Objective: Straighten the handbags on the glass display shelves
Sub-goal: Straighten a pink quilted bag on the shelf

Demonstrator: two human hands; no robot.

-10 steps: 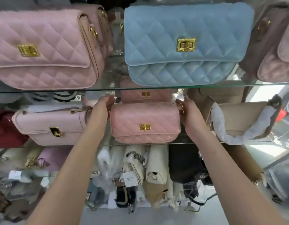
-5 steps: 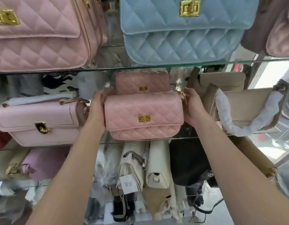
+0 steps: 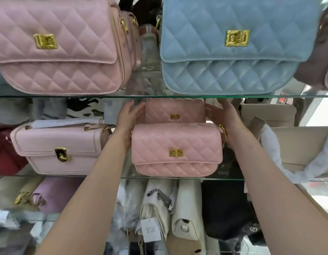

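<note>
The upper glass shelf (image 3: 49, 96) carries a big pink quilted handbag (image 3: 58, 70) and a blue quilted handbag (image 3: 233, 70) side by side. On the middle glass shelf (image 3: 231, 179) a small pink quilted handbag (image 3: 176, 140) stands upright at the front edge, with a matching rear handbag (image 3: 175, 109) just behind it. The left hand (image 3: 129, 116) and right hand (image 3: 224, 116) flank that rear bag, fingers straight and released, laid against its two ends.
</note>
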